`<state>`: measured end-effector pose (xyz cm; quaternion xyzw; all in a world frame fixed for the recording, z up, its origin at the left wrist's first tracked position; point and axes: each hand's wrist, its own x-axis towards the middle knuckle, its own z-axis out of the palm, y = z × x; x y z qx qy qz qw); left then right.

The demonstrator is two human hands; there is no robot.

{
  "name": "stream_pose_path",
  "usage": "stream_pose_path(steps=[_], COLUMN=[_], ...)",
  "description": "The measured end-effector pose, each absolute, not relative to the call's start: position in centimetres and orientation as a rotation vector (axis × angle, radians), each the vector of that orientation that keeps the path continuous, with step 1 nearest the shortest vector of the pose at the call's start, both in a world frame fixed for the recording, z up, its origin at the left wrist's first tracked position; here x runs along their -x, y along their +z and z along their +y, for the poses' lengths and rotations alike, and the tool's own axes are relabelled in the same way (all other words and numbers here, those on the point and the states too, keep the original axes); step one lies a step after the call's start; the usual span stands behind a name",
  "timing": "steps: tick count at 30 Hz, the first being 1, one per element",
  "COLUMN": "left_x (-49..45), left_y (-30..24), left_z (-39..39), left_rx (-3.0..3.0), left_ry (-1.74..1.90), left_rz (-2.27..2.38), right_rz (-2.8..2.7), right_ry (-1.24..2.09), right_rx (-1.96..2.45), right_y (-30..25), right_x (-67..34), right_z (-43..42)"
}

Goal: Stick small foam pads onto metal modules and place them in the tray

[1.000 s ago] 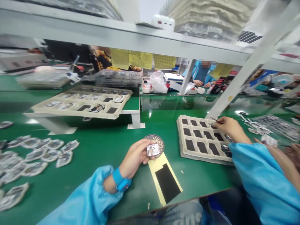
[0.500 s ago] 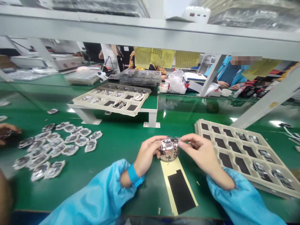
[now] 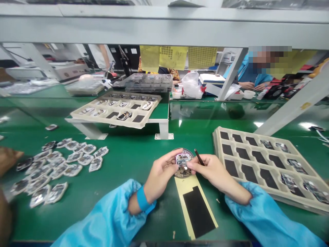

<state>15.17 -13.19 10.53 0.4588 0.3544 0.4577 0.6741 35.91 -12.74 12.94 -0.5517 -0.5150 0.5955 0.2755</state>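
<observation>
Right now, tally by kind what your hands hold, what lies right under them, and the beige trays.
Small metal part: 1
Dark pointed tool: 1
Round disc: 1
Yellow card with black pad: 1
Beige compartment tray: 2
Total: 6

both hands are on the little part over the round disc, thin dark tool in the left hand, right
No: the head view shows the thin dark tool in the right hand, not the left hand. Both hands are on the little part over the round disc.
</observation>
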Motion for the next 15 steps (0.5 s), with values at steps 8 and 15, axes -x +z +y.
stream_pose_path(steps=[8, 15], left_x=[-15.1, -15.4], left_y=[9.8, 9.0], left_z=[-13.4, -12.9], left_rx=[-1.178, -1.264], left_ry=[1.009, 0.977], left_rz=[0.873, 0.968], right_rz=[-1.238, -1.217], right_ry=[1.709, 1.671], right_rx=[1.478, 1.451], right_y=[13.0, 12.6], right_x=[-35.8, -35.7], right_z=[-12.6, -12.6])
